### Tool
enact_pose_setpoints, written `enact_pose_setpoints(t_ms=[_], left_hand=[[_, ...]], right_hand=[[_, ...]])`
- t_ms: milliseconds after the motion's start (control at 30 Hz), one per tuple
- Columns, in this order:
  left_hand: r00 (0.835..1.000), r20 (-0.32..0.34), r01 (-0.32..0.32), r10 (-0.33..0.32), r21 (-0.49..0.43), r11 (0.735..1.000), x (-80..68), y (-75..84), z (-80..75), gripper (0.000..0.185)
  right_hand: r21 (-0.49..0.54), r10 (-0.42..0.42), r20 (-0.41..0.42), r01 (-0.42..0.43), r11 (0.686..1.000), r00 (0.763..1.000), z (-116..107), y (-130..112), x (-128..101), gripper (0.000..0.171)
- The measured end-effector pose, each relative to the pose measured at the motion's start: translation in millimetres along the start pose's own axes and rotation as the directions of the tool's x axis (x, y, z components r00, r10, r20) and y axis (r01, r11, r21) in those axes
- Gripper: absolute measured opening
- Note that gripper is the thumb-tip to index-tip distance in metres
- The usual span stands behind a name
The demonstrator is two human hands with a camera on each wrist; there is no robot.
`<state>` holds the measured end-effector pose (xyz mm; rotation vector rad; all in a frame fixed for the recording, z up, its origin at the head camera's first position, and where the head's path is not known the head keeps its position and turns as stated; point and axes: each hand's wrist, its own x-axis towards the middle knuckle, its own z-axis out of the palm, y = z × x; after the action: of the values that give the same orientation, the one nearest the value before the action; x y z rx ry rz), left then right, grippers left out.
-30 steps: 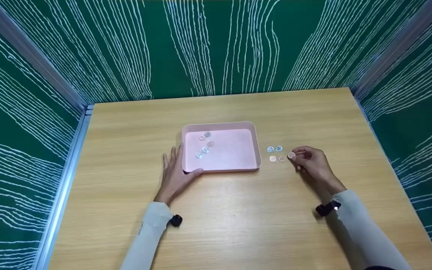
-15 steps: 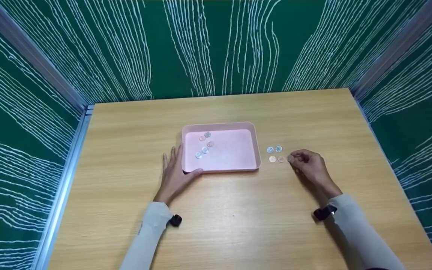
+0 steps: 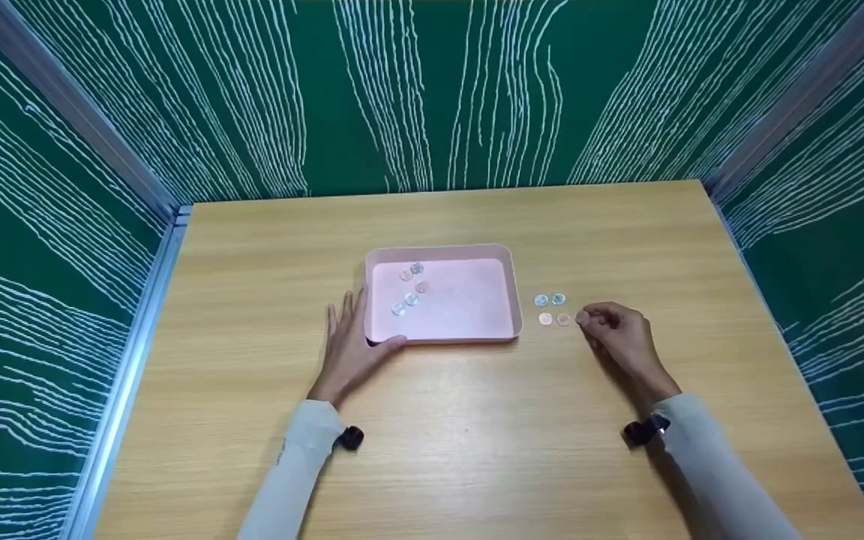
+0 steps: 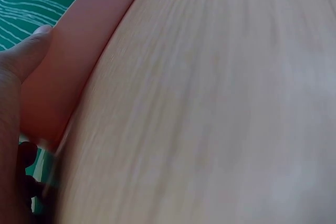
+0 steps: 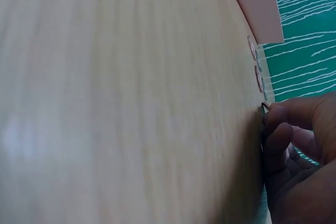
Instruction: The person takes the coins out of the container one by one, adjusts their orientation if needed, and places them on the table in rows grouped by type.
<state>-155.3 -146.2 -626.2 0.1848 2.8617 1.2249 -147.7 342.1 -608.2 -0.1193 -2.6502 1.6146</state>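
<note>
The right hand [image 3: 619,330] pinches a small round coin [image 3: 582,318] at its fingertips, against the wooden table [image 3: 477,435]. The left hand [image 3: 349,341], fingers relaxed, touches the shallow pink plastic tray [image 3: 511,262].

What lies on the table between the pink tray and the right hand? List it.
In the head view, four coins lie on the bare table between the pink tray and the right hand, which pinches a fifth coin.

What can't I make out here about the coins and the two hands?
- Coin faces: head view, too small.
- Coin at the right hand: fingers cover most of it in both views.
- Left hand: its wrist view is blurred, with most fingers cut off by the frame edge.
</note>
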Motion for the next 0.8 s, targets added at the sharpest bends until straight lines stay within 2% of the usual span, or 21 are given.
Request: enact_pose_setpoints(t_ms=[167,600,800], left_hand=[[1.0,-0.001,-0.01,0.01,0.005,1.0,2.7,0.6,2.6,0.127],[0.999,0.018,0.04,-0.04,-0.023,0.999,3.3,1.5,0.9,0.128],[1.0,0.007,0.005,-0.005,0.008,1.0,0.9,-0.5,-1.8,0.126]], right_hand=[[0.003,0.011,-0.014,-0.011,1.0,1.0,-1.0,0.8,-2.2,0.031],[0.018,0.007,-0.052,-0.006,1.0,0.999,-0.7,4.8,-4.2,0.026],[0.03,-0.005,-0.048,0.007,1.0,0.999,2.0,9.5,-3.8,0.026]])
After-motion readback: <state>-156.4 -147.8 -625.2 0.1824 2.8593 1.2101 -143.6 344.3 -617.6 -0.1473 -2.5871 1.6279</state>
